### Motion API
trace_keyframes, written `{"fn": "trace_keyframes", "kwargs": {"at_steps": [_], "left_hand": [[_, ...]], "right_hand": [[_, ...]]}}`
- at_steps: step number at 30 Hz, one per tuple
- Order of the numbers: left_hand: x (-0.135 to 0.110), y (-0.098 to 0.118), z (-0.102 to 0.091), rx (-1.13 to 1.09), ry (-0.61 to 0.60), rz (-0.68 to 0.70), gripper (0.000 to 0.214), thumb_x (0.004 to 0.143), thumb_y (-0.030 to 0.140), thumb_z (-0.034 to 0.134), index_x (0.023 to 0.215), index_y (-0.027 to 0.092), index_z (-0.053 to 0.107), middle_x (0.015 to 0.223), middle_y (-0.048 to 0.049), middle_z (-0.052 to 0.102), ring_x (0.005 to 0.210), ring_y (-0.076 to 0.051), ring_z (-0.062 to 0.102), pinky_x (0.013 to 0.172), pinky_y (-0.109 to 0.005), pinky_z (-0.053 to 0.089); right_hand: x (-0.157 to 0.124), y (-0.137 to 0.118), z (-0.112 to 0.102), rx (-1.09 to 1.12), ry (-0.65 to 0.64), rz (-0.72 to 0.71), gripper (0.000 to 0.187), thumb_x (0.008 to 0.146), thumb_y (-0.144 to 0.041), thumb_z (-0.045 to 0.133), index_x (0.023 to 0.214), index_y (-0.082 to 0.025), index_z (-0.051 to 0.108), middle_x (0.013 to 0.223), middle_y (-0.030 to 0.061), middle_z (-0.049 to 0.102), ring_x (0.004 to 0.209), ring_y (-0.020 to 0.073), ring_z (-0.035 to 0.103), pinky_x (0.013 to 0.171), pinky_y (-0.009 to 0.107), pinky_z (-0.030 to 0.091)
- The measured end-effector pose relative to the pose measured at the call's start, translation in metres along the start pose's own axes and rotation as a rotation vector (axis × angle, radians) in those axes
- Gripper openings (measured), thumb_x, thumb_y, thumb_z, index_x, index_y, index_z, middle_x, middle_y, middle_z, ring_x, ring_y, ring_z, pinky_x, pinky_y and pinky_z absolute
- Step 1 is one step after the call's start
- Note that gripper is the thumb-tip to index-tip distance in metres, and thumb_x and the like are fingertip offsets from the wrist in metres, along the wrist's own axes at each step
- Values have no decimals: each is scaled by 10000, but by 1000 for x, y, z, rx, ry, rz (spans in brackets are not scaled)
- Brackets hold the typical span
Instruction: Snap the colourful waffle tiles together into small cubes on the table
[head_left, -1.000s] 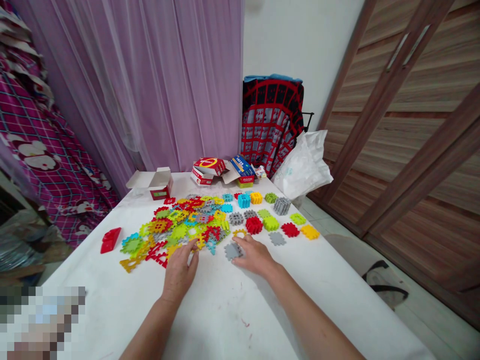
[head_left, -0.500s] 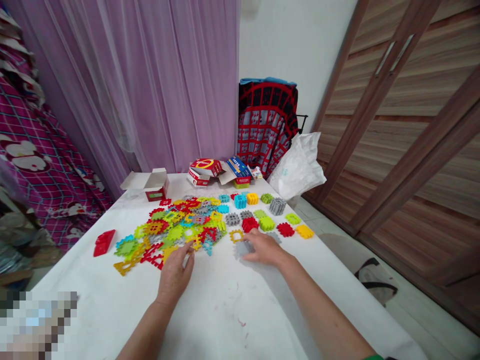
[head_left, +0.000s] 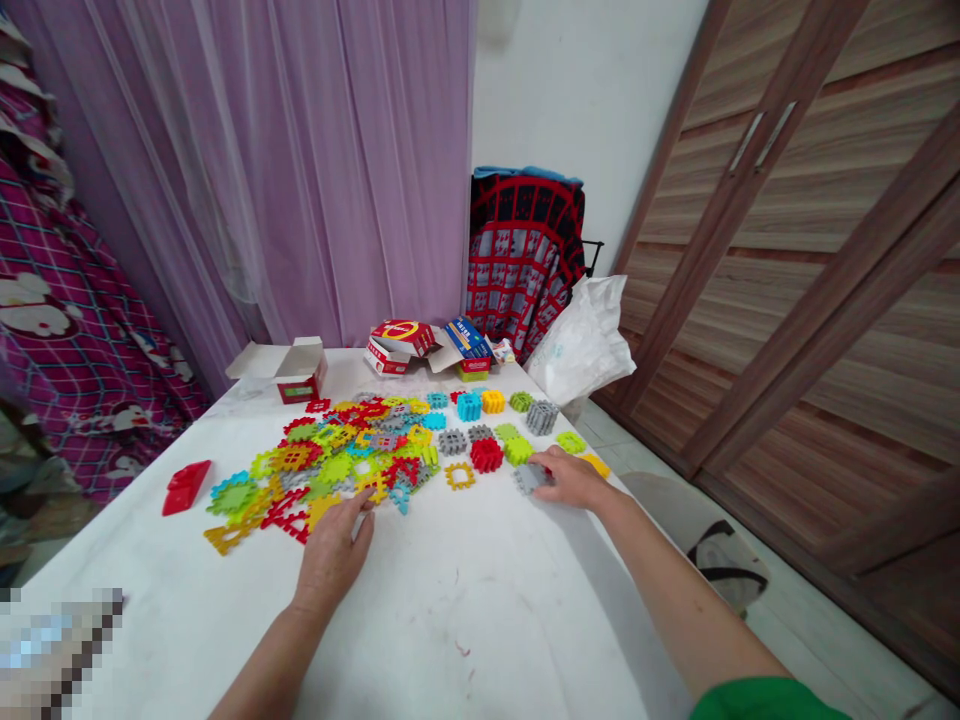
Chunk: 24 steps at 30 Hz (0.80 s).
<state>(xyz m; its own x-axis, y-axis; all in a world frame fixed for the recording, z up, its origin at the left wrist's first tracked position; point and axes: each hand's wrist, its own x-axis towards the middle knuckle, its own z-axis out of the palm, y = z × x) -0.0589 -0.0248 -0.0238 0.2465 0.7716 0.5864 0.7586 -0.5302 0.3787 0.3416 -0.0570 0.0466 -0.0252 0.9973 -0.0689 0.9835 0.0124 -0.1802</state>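
Observation:
On the white table lies a pile of toothed, colourful plastic building tiles [head_left: 335, 468]. My left hand [head_left: 334, 548] rests at the pile's near edge, fingers stretched out and thumb slightly apart. Its fingertips meet or nearly meet a yellow tile there; I cannot tell which. My right hand [head_left: 568, 480] has its fingers and thumb on a flat grey tile [head_left: 527, 481], low over the table. Just beyond it are a lime green stack [head_left: 518, 450] and a red stack [head_left: 487, 455]. A yellow square frame tile [head_left: 460, 476] lies by itself between the hands.
Blue [head_left: 469, 406], yellow [head_left: 493, 401] and grey [head_left: 541, 417] stacks stand farther back. Open boxes [head_left: 401, 347] sit along the table's far edge. A red piece [head_left: 186, 487] lies at the left. A white bag [head_left: 585, 340] stands beyond the right edge.
My right hand has moved right, and the grey tile has gone with it, away from the yellow frame tile. My left hand keeps its place by the pile. The view has shifted slightly.

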Motion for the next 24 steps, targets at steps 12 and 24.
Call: {"fn": "trace_keyframes", "kwargs": {"at_steps": [12,24], "left_hand": [[-1,-2,2,5,-40,-38,334,871,341,455,1131,201,611,925,-66,735,878,-229,671,825,-376,534],[1,1,-1,16,-44,-37,332,867,347,453,1121,213,619,940,-67,734,892,-232,673,836,-385,533]], "right_hand": [[4,2,-1,-62,5,-8,496,724,-382,642,1210,-286,609,1029,35,597,883,185,580,737,255,401],[-2,-6,-7,-84,31,39,474,709,-347,656,1180,-310,619,1089,29,612,888,193,595,731,260,403]]}}
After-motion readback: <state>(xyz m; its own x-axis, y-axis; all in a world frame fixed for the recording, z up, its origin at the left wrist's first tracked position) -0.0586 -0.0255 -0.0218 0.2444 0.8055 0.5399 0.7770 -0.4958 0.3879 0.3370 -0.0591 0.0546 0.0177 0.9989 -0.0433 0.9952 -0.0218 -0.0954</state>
